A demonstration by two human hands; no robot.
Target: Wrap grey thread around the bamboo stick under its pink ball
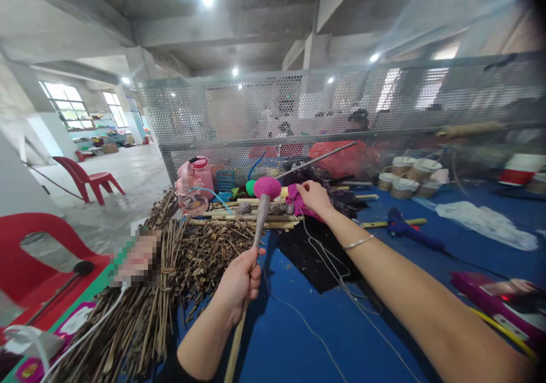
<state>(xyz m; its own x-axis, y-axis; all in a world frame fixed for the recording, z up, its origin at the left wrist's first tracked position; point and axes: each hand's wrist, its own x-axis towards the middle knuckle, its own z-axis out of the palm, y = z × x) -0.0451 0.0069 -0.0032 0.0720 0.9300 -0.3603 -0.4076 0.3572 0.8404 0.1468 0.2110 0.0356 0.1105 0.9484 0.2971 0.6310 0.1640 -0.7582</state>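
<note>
My left hand [239, 283] is wrapped round a wooden stick [235, 346], which tilts up and away from me. The stick's upper part has a grey wrapping [261, 218] and ends in a round magenta cloth-covered head [267, 187]. Further right, my right hand [314, 198] reaches out with bent fingers closed on a piece of magenta cloth [299, 205]; the fingertips are partly hidden. A green ball [250, 187] shows just behind the magenta head. Black cloth [315, 252] and loose thin cord [336, 278] lie below the right hand.
Bundled dry stalks [136, 309] cover the table's left side. A perforated metal screen [239, 116] stands behind. Several paper cups [403, 187], a blue glue gun [409, 232], a plastic bag [486, 224] and a magenta device [495, 303] are on the right. Red chairs [46, 246] stand left.
</note>
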